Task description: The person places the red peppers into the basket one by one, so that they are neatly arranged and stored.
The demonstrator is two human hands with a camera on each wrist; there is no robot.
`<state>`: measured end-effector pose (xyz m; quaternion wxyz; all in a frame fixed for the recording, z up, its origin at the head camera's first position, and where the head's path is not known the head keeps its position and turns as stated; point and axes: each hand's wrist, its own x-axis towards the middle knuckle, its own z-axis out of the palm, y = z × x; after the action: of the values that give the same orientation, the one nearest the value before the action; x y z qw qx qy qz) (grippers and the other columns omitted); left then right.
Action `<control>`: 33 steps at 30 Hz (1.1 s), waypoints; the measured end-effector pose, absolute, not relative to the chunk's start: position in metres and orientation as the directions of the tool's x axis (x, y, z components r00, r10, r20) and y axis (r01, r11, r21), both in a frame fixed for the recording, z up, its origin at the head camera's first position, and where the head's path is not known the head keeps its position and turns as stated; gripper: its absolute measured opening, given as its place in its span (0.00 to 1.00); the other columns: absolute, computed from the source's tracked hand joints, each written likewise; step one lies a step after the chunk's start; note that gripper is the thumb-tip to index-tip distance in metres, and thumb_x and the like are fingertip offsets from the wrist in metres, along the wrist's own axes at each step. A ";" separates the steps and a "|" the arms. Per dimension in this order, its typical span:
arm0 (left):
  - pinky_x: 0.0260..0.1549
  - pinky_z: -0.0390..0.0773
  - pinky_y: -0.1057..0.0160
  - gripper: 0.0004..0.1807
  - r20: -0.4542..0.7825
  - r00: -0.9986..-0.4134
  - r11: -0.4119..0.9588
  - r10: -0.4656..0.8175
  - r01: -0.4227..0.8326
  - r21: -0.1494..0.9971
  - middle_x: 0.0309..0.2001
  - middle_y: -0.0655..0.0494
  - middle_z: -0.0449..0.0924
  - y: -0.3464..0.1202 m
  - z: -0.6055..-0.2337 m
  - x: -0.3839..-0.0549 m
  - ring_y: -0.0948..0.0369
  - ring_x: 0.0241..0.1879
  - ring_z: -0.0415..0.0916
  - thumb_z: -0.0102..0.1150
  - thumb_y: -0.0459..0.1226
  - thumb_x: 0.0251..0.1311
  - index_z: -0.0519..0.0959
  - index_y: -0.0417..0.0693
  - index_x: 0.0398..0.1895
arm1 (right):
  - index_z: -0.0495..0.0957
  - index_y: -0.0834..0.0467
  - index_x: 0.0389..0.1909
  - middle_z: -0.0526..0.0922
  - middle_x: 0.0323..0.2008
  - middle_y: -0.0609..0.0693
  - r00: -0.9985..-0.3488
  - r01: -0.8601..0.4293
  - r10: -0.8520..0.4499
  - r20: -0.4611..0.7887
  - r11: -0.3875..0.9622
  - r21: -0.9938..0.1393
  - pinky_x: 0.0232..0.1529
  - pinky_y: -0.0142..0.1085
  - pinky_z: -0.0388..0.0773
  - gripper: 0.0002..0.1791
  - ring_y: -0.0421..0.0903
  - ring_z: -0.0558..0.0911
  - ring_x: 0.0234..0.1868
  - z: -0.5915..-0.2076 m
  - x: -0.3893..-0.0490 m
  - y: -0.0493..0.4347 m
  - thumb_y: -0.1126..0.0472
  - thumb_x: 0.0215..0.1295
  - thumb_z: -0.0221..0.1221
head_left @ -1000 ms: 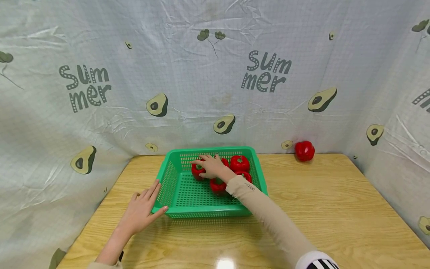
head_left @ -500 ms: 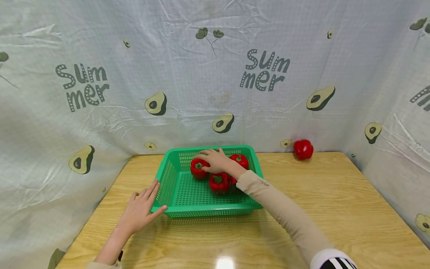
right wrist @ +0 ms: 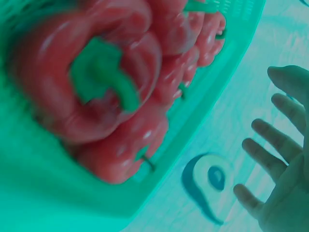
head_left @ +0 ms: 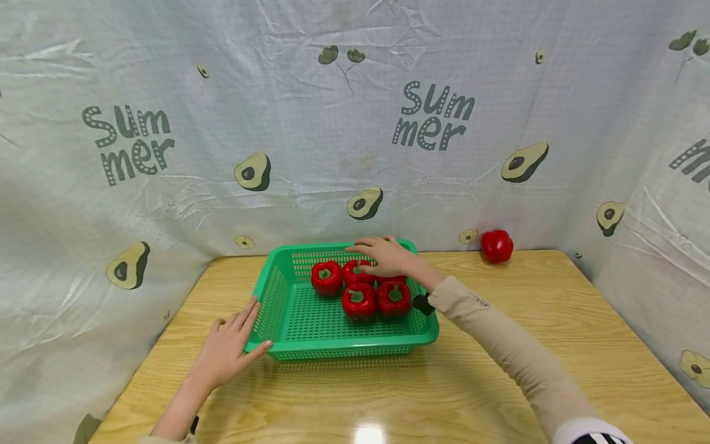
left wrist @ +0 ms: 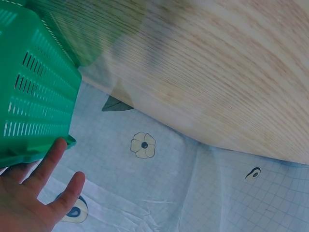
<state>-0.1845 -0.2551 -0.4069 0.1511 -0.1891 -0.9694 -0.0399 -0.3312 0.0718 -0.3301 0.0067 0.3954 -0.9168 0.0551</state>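
Observation:
A green plastic basket [head_left: 355, 347] stands on the table with several red bell peppers [head_left: 359, 302] clustered in its middle and right part, most with green stems up. My left hand [head_left: 223, 348] touches the basket's front left corner, fingers extended along the rim and thumb spread at the front. In the left wrist view, its fingertips lie against the rim. Over the basket's back right part is my right hand [head_left: 388, 256], held above the peppers and partly hiding one. The right wrist view has that hand [right wrist: 285, 154] with fingers spread, holding nothing, apart from the peppers.
Another red bell pepper [head_left: 496, 246] lies at the back of the wooden table [head_left: 527, 320], right of the basket, against the hanging printed cloth [head_left: 310, 123]. The cloth encloses the back and both sides.
My right hand has moved right and back, away from the left pepper, uncovering more peppers. The left hand stays at the basket's corner. The view has shifted slightly.

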 end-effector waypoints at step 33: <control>0.45 0.64 0.41 0.42 0.325 -0.877 0.926 0.353 0.376 0.009 0.66 0.43 0.57 -0.255 -0.407 -0.184 0.47 0.53 0.69 0.47 0.59 0.56 0.59 0.37 0.64 | 0.71 0.61 0.55 0.72 0.55 0.60 -0.827 -0.483 -0.375 0.420 0.855 -0.189 0.50 0.59 0.60 0.21 0.59 0.69 0.56 -0.396 -0.355 0.256 0.60 0.60 0.54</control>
<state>-0.1843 -0.2553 -0.4073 0.1607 -0.1884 -0.9682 -0.0358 -0.3549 0.2561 -0.3957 0.1875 0.2270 -0.9446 0.1449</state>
